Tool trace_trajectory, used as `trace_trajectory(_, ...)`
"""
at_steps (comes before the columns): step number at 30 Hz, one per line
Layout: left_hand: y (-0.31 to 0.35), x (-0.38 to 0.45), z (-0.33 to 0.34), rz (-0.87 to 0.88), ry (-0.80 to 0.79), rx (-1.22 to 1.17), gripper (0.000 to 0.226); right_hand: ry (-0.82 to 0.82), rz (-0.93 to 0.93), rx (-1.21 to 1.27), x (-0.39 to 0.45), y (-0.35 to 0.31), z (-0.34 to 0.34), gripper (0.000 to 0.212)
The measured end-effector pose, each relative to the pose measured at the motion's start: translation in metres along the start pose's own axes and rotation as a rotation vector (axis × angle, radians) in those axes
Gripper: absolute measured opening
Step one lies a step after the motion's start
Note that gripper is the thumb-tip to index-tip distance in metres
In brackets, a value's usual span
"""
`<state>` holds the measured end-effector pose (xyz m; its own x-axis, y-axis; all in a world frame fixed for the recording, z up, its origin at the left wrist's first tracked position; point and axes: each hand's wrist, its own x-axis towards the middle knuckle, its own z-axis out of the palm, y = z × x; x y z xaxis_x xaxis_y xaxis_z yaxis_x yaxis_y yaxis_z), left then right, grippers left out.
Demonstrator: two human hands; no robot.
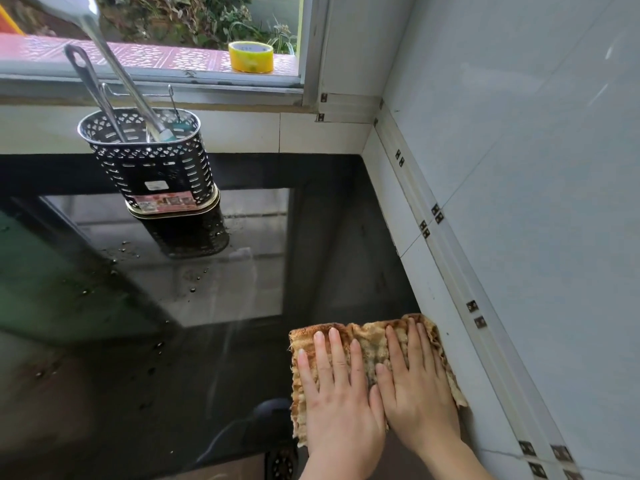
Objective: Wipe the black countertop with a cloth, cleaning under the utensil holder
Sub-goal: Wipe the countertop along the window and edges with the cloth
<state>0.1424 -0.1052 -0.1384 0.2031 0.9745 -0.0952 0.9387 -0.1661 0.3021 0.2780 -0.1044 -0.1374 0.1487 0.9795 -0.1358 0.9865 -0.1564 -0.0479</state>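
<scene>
A: Head view, looking down at the black countertop (214, 375), and both hands are flat on the cloth (370, 341).

B: Flat indeed. The left hand (339, 393) has its fingers straight and spread, palm down on the left part of the cloth. The right hand (415, 386) sits just beside it, fingers straight too, pressing the right part. The thumbs are almost touching.

A: Nothing is gripped, then?

B: No curl in either hand. Both lie open and press on the cloth.

A: Where is the cloth, taking the holder (152, 161) as our mark?

B: Well apart from it, nearer the camera and off to the right. The cloth is tan and ribbed, its right edge against the white tiled wall (519, 202), slightly turned up there.

A: And the holder itself?

B: Upright on the countertop at the back, a perforated metal basket with a label low on its front. Metal utensils (114, 81) lean out of it to the upper left. Its reflection shows in the glossy surface just in front.

A: I see droplets (192, 289).

B: Yes, scattered in front of the holder and to its left. Behind the holder and to its right, a yellow tape roll (251, 57) stands on the window ledge.
</scene>
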Motion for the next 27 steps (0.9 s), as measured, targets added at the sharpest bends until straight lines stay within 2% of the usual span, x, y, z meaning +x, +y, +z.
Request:
trace_trajectory(13, 0.001, -0.016, 0.01, -0.003, 0.019, -0.016, 0.067, 0.005, 0.015, -0.075, -0.016, -0.001, 0.001, 0.068)
trace_trajectory(17, -0.002, -0.013, 0.019, -0.014, 0.003, 0.002, 0.064, 0.053, 0.001, -0.087, -0.007, -0.004, 0.0, 0.072)
trace_trajectory(23, -0.019, 0.028, 0.01, -0.073, 0.065, -0.025, 0.064, 0.028, -0.02, -0.054, 0.038, -0.029, -0.012, 0.072)
trace_trajectory(27, -0.045, 0.069, -0.01, -0.095, 0.048, -0.023, 0.064, 0.004, -0.032, -0.03, 0.084, -0.057, -0.021, 0.071)
